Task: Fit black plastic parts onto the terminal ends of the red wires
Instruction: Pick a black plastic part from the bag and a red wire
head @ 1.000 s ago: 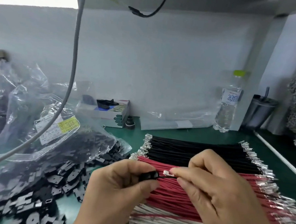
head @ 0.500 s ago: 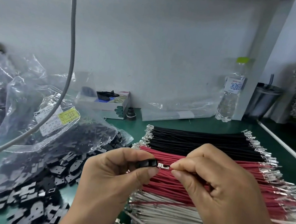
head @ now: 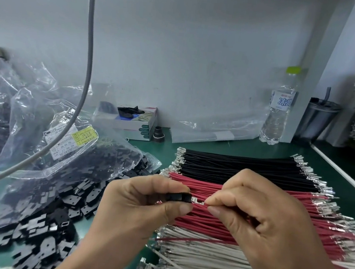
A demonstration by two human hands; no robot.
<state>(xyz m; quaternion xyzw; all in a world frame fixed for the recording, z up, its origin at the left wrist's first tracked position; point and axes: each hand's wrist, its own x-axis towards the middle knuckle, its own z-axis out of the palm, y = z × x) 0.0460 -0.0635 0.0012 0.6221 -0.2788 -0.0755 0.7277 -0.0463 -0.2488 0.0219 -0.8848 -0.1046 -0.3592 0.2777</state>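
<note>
1. Left hand (head: 143, 205): a black plastic part (head: 178, 197) is pinched between thumb and fingers; right hand (head: 257, 215): a metal terminal (head: 197, 200) is pinched, just at the part's opening.
2. Insertion appears underway; straight alignment and a firm push are judged necessary.
3. Red wires (head: 238, 231) lie directly beneath; loose black parts (head: 40, 225) are heaped left. Nothing is seen obstructing.

Pale grey wall (head: 201, 60) behind green bench top (head: 247, 146); bright light upper left.
</note>
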